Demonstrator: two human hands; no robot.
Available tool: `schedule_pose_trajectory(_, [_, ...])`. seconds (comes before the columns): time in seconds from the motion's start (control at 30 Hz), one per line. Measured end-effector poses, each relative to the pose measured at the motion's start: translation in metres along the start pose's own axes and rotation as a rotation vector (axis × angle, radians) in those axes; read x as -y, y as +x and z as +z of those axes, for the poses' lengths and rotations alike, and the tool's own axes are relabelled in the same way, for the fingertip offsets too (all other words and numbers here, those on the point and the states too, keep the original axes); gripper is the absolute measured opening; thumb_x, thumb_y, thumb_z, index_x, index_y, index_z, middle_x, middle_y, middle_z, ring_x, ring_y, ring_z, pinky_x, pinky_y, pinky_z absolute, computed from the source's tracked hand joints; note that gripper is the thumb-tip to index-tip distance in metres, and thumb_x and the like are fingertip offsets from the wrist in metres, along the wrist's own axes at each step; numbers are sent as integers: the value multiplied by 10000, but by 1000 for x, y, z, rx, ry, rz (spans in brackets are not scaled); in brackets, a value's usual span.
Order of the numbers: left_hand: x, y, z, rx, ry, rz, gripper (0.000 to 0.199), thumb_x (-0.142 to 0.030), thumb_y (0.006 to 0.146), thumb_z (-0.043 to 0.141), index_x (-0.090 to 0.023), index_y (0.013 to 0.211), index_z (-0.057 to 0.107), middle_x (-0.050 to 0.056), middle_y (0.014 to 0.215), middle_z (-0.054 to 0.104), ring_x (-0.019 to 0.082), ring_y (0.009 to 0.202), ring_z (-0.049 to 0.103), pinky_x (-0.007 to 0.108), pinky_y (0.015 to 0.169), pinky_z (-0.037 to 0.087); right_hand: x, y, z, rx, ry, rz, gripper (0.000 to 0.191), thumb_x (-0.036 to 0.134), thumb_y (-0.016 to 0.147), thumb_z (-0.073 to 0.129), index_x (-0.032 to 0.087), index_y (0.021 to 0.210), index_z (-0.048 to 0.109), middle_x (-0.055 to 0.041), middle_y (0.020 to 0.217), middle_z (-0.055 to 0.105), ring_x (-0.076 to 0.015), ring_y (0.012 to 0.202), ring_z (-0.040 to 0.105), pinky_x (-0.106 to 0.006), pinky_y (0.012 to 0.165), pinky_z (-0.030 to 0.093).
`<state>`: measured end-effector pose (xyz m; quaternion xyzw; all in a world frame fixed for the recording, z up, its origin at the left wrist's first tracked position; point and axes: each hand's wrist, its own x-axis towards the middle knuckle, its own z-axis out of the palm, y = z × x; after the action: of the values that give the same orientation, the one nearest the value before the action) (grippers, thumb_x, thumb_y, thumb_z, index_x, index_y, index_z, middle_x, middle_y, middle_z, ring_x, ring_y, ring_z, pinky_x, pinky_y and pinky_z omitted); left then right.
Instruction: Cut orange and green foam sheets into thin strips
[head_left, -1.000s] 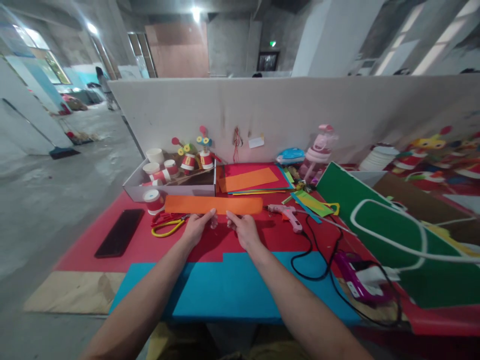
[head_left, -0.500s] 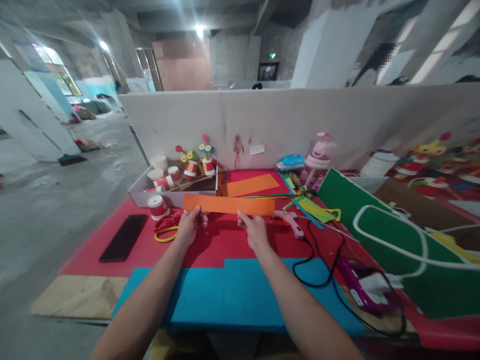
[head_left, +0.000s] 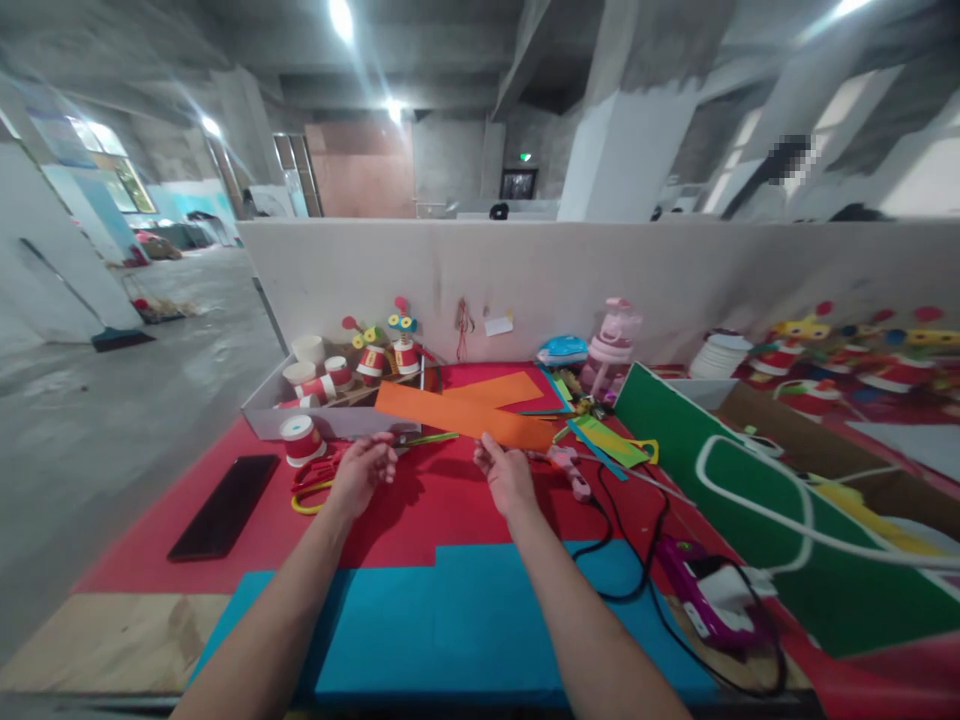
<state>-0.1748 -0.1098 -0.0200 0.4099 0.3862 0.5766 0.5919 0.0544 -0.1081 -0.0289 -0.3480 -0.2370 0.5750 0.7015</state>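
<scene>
Writing check: white label [head_left: 498,326] on the partition [head_left: 360,275] and the small marks on the red-white cup [head_left: 301,440] were too small to read; green lit sign [head_left: 525,157] at the back, blurred. Change vs half a second ago: both hands had the orange strip [head_left: 450,412] then; now only the right hand [head_left: 506,475] did, thumb and fingers closed in a pinch at its lower edge. Strip was up over the red table [head_left: 420,510], tilted, left end higher; it had been near level. Left hand [head_left: 362,475] had come off, fingers half open and loosely curled, nothing gripped, just beside the yellow-handled scissors [head_left: 309,500].
</scene>
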Motion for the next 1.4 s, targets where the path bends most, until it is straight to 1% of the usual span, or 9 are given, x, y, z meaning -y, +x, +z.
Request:
schedule_pose_trajectory(0.07, [6, -8, 14, 126, 99, -74, 450, -357, 658, 814, -167, 1002, 594, -29, 636, 624, 103, 489, 539, 204, 451, 393, -8, -5, 3, 49, -30, 62, 463, 422, 444, 929, 149, 730, 687, 4, 662, 679, -89, 531, 558, -220, 534, 492])
schedule_pose_trajectory(0.13, [13, -15, 26, 197, 195, -108, 413, -441, 663, 813, -146, 881, 624, -21, 599, 597, 102, 482, 520, 213, 453, 379, -19, -11, 6, 105, -102, 90, 448, 453, 466, 917, 143, 691, 683, 7, 616, 660, -85, 510, 531, -216, 520, 456])
schedule_pose_trajectory(0.27, [27, -19, 35, 168, 307, -112, 480, -573, 720, 731, -139, 575, 584, 10, 518, 555, 105, 490, 502, 241, 512, 395, -40, -23, 10, 231, -263, 100, 417, 510, 573, 857, 137, 642, 683, 13, 533, 610, -98, 499, 505, -234, 533, 407])
schedule_pose_trajectory(0.4, [35, -14, 29, 173, 232, -91, 455, -544, 750, 710, -144, 561, 599, 18, 529, 568, 115, 503, 500, 252, 519, 382, -49, -26, 11, 327, -300, 96, 395, 515, 634, 814, 143, 628, 683, 2, 562, 620, -107, 536, 514, -239, 567, 397])
schedule_pose_trajectory(0.63, [34, -11, 29, 146, 208, -63, 389, -486, 730, 727, -156, 556, 617, 11, 524, 569, 126, 519, 504, 264, 534, 394, -45, -23, 11, 250, -354, 49, 374, 504, 635, 796, 155, 593, 669, 9, 528, 595, -106, 513, 479, -246, 558, 370])
schedule_pose_trajectory(1.03, [18, -7, 21, -25, 147, -89, 362, -464, 580, 805, -132, 609, 664, 17, 523, 593, 126, 488, 511, 262, 481, 392, -29, 2, -9, 94, -361, -45, 442, 549, 579, 827, 165, 588, 609, 11, 526, 596, -93, 486, 488, -231, 525, 372])
schedule_pose_trajectory(1.17, [15, -7, 20, -49, 125, -76, 347, -433, 575, 814, -126, 630, 660, 10, 536, 593, 114, 482, 504, 252, 467, 384, -20, 4, -11, 116, -330, -69, 429, 524, 589, 833, 176, 622, 583, 26, 581, 605, -81, 492, 479, -215, 507, 370])
schedule_pose_trajectory(1.27, [14, -7, 17, -1, 106, -111, 352, -434, 603, 806, -118, 653, 659, 11, 540, 591, 111, 485, 515, 247, 473, 394, -11, 2, -11, 132, -331, -86, 444, 532, 603, 823, 187, 586, 545, 30, 558, 586, -86, 500, 481, -215, 512, 382])
schedule_pose_trajectory(1.4, [8, -3, 10, -7, 63, -161, 368, -452, 653, 776, -107, 682, 648, 18, 545, 598, 107, 479, 530, 234, 466, 394, 7, -1, -21, 127, -461, -141, 464, 580, 618, 796, 189, 561, 553, 25, 510, 567, -96, 482, 477, -219, 492, 374])
